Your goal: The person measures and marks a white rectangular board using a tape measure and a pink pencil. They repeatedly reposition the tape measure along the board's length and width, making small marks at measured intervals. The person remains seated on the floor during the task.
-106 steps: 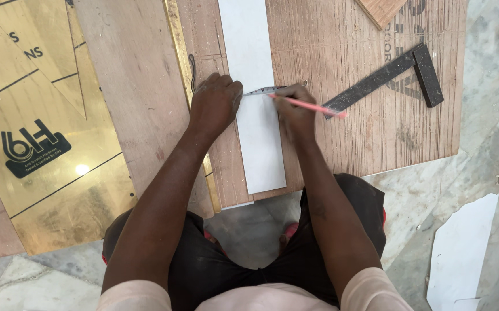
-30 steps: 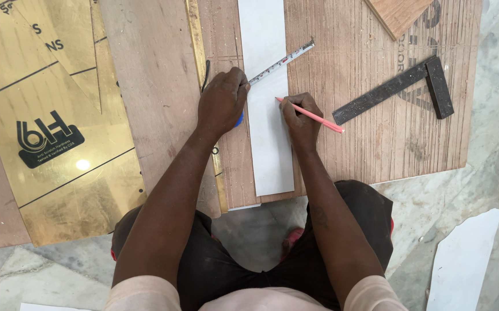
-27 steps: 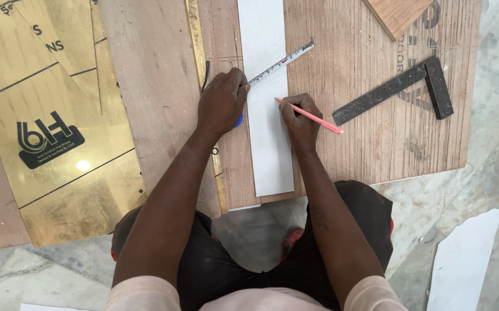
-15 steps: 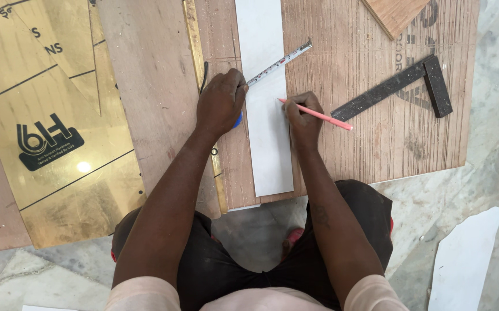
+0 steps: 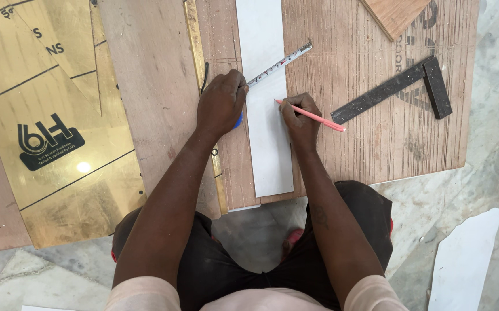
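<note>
White strip (image 5: 267, 115): long, narrow, pale sheet lying lengthwise on a brown plywood board (image 5: 370, 86), running from the top edge of the view down to the board's near edge. It lies between the two hands.

Left hand (image 5: 221, 103): closed over a blue-bodied tape measure (image 5: 238, 120), resting at the strip's left edge. The metal tape blade (image 5: 278, 63) runs slantwise from this hand up and right across the strip.

Right hand (image 5: 300, 118): fingers closed on a pink pencil (image 5: 313, 117), resting on the strip's right edge; pencil tip touches the strip's surface, shaft pointing right.

Try square (image 5: 399, 86): dark metal, lying on the board well to the right of the right hand, apart from it.

Gold sheet (image 5: 54, 138): shiny, printed, lying at left, well apart from both hands.

Floor (image 5: 480, 167): grey stone, beneath the boards.
</note>
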